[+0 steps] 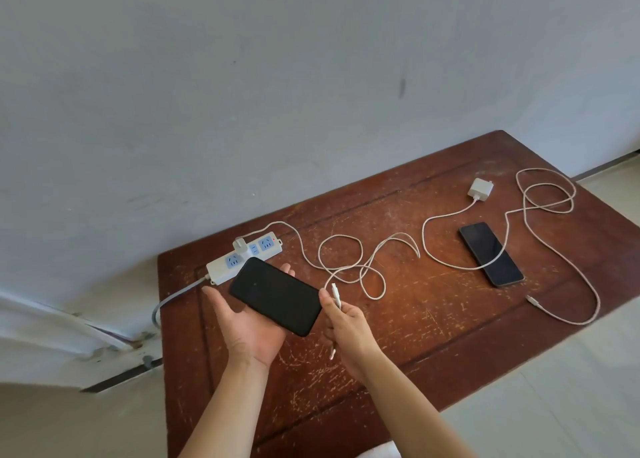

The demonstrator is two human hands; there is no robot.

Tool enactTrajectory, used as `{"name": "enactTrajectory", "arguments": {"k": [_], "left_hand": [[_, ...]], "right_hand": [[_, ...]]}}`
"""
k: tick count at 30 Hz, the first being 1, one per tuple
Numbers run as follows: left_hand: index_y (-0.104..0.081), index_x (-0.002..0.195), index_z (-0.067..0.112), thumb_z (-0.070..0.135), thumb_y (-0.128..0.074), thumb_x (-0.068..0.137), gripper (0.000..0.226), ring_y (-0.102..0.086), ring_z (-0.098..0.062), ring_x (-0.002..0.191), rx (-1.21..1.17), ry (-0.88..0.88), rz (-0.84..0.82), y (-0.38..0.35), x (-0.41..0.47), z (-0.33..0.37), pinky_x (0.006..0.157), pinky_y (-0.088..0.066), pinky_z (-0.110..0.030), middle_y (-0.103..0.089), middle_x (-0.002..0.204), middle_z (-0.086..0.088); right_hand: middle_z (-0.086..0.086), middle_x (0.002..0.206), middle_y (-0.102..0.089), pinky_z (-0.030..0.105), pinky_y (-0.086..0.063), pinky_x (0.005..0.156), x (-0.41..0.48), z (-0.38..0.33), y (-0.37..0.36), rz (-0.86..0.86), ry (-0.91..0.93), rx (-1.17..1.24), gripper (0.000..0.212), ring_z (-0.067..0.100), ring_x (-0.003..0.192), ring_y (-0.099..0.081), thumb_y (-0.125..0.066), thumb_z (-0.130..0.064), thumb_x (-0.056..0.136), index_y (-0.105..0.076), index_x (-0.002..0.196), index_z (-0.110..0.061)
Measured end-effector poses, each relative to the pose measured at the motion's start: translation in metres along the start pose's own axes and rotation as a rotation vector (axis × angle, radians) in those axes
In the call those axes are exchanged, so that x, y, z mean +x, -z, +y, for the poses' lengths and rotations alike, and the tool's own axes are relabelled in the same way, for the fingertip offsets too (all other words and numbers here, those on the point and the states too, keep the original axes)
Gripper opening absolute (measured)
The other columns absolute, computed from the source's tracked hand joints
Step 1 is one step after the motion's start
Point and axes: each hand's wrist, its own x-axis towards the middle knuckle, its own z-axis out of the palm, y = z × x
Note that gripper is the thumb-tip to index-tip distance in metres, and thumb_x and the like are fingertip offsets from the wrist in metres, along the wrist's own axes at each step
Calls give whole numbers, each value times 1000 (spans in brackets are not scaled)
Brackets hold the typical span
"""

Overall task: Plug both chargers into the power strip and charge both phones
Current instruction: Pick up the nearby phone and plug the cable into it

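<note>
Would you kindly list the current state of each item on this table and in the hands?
Power strip: one charger plugged in, red light on.
Plugged charger: seated in the strip.
Second charger: unplugged, lying on the table.
Held phone: screen dark, resting on the left hand.
Cable connector: pinched in the right hand, not inserted.
Second phone: screen dark, flat on the table.

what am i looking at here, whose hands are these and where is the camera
There is no machine: one camera on a person's head looks down at their bare hands over a scratched wooden table. The left hand cradles a dark phone on its open palm. The right hand pinches a white cable end; that cable runs to a charger already in the power strip. A second charger, unplugged, and a second phone lie on the table's right side.
</note>
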Motion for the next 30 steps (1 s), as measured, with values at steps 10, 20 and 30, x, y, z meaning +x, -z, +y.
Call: {"name": "enactTrajectory", "arguments": {"k": [10,20,30], "left_hand": [[-49,145,16,77,-38,89,83,-50,-53,131,-237,23,9,-1,4,14,114,-30,-67,-50,148,-24],[-47,145,18,89,-32,79,98,-48,-52,133,-233,24,-71,-16,-4,13,115,-19,-73,-51,147,-27],[-42,148,16,87,-31,81,98,-46,-52,135,-251,29,-120,-19,-2,8,117,-16,-73,-50,148,-25]], "right_hand": [[-5,64,-40,25,-33,56,-6,5,15,85,142,-131,37,7,54,-36,-38,-34,107,-72,100,-19],[-5,57,-52,26,-40,60,-33,4,14,33,175,-197,19,16,60,-43,-73,-43,85,-83,91,-28],[1,59,-49,24,-35,54,-33,-4,12,32,195,-206,18,23,61,-37,-73,-40,87,-83,89,-25]]}}
